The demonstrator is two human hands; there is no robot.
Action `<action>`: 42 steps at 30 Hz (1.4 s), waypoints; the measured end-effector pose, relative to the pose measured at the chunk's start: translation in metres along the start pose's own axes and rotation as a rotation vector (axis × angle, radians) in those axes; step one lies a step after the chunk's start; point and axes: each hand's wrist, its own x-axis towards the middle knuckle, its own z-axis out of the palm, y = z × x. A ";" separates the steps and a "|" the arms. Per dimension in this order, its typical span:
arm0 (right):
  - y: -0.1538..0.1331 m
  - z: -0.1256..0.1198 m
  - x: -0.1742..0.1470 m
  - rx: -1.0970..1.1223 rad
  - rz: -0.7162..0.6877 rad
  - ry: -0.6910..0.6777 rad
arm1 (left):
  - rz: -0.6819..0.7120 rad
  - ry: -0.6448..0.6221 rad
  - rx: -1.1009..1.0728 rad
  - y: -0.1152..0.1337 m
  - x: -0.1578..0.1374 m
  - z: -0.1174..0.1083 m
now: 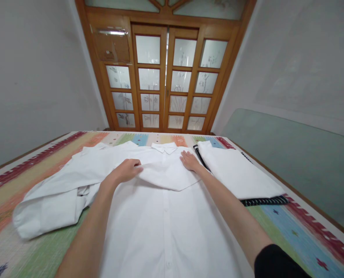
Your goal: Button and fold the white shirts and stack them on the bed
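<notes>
A white button-up shirt [149,224] lies front up, its collar [164,148] at the far end and its buttons running down the middle. Across its chest lies a folded-over flap of white cloth [169,175], which looks like a sleeve. My left hand [128,170] pinches the left end of this flap, slightly lifting it. Flat on the cloth by the right shoulder rests my right hand [189,160], fingers stretched out. To the left spreads more white cloth [56,193], rumpled and sleeve-like; whether it belongs to the same shirt I cannot tell.
On the right is a folded white garment [241,173] over a black one with white stripes [264,201]. A colourful patterned sheet [293,227] covers the bed. A pale green panel [299,154] stands along the right edge. Wooden glazed doors [164,77] are beyond the far end.
</notes>
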 end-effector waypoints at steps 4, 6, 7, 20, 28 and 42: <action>0.009 -0.020 0.018 -0.106 -0.134 -0.013 | -0.018 0.070 0.021 0.001 0.003 0.004; 0.012 -0.033 0.028 -0.137 -0.171 -0.051 | -0.044 0.090 0.070 0.002 0.004 0.006; 0.013 -0.038 0.032 -0.142 -0.183 -0.063 | -0.057 0.100 0.098 0.003 0.005 0.007; 0.035 -0.053 0.053 -0.238 -0.101 -0.071 | -0.140 0.216 0.295 -0.004 0.013 0.021; 0.041 -0.058 0.054 -0.299 -0.108 -0.003 | -0.089 0.547 0.464 0.001 0.018 0.041; 0.027 -0.082 0.028 -0.307 -0.130 0.198 | 0.396 0.273 0.324 0.038 0.016 0.077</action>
